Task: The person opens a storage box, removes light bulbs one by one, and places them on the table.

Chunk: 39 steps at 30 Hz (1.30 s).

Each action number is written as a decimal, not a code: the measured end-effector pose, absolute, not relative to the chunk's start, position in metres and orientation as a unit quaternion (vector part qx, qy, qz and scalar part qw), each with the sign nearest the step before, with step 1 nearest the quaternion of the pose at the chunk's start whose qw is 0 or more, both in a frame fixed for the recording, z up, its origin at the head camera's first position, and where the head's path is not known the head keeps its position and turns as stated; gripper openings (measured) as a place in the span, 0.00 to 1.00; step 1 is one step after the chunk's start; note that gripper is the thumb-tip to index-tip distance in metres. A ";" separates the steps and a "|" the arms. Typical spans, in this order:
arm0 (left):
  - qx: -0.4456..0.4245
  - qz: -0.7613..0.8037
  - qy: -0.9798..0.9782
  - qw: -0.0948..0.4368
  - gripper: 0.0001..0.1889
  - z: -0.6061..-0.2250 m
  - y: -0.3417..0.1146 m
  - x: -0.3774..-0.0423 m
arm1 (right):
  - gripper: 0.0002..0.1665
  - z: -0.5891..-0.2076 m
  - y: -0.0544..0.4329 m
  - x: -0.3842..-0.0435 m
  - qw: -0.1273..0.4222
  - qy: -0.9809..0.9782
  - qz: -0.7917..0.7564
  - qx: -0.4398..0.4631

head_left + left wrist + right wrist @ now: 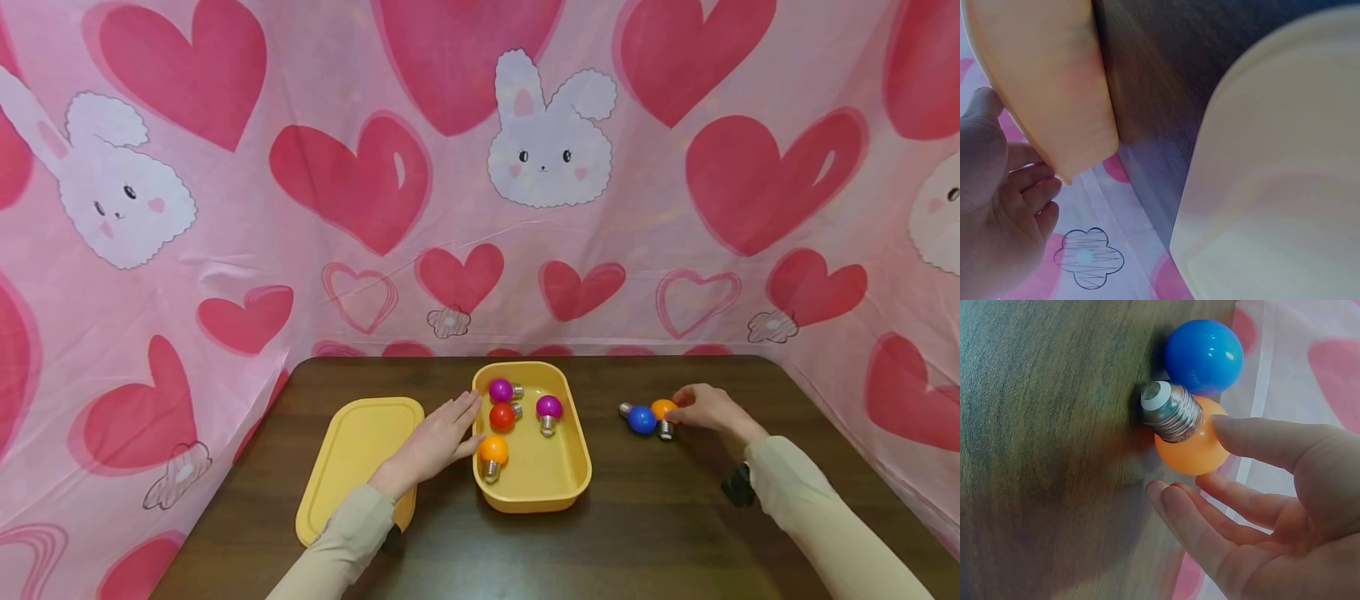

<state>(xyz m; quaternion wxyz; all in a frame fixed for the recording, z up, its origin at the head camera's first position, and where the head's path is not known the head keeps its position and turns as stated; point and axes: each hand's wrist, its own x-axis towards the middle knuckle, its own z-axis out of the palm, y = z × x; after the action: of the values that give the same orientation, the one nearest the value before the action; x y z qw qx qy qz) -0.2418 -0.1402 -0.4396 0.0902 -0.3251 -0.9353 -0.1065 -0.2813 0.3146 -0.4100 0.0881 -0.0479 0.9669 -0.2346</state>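
My right hand (708, 407) is at an orange light bulb (663, 409) on the table. In the right wrist view the thumb (1254, 434) lies against its globe and the fingertips curve round the other side. A blue light bulb (642, 419) lies against the orange one. At the left rim of a yellow container (551, 498), my left hand (438, 437) rests with fairly straight fingers. Inside are two purple bulbs, one at the back (500, 390) and one at the right (549, 407), a red bulb (502, 417) and another orange bulb (493, 451).
A yellow lid (358, 450) lies flat on the dark wooden table (637, 533), left of the container and partly under the left forearm. Behind the table hangs a pink cloth (465, 208) with hearts and rabbits.
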 end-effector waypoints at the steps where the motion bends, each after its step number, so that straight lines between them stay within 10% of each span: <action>1: -0.325 -0.106 -0.935 0.090 0.33 -0.440 -0.140 -0.242 | 0.29 -0.410 0.314 -0.281 0.087 0.966 -0.238 -0.047; 39: -0.316 -0.108 -0.939 0.080 0.34 -0.439 -0.141 -0.241 | 0.28 -0.381 0.306 -0.270 0.060 0.964 -0.245 -0.086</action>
<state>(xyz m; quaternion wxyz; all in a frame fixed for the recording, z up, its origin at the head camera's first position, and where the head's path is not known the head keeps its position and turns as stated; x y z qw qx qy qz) -0.2415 -0.1405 -0.4391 0.0797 -0.3159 -0.9392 -0.1084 -0.2703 0.3063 -0.3808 0.0600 -0.0863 0.9638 -0.2449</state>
